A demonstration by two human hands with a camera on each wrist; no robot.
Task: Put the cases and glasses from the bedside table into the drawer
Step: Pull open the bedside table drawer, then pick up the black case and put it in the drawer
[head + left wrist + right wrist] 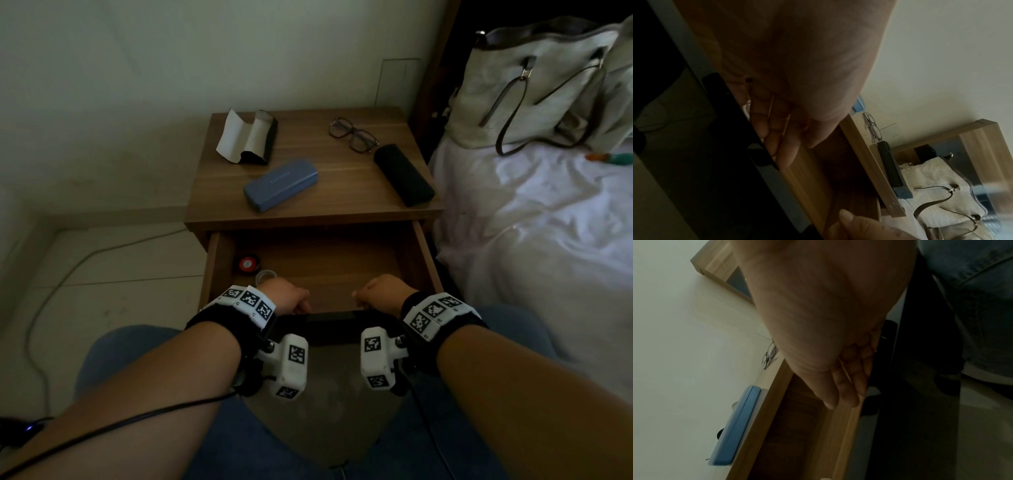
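With both hands point(329, 299) hooked over the open drawer's point(318, 260) near front edge, you have the fragile glasses point(354, 134) far right on the surface point(342, 171): lift by the frame, while the blue case point(280, 184) looks rigid, light

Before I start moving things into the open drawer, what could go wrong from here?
1. The glasses lie open beside the black case; grabbing the case carelessly may knock them.
2. The black case sits near the bedside table's right edge and could slip off.
3. A red-topped container and clear lid occupy the drawer's left corner; cases dropped there may land on them.
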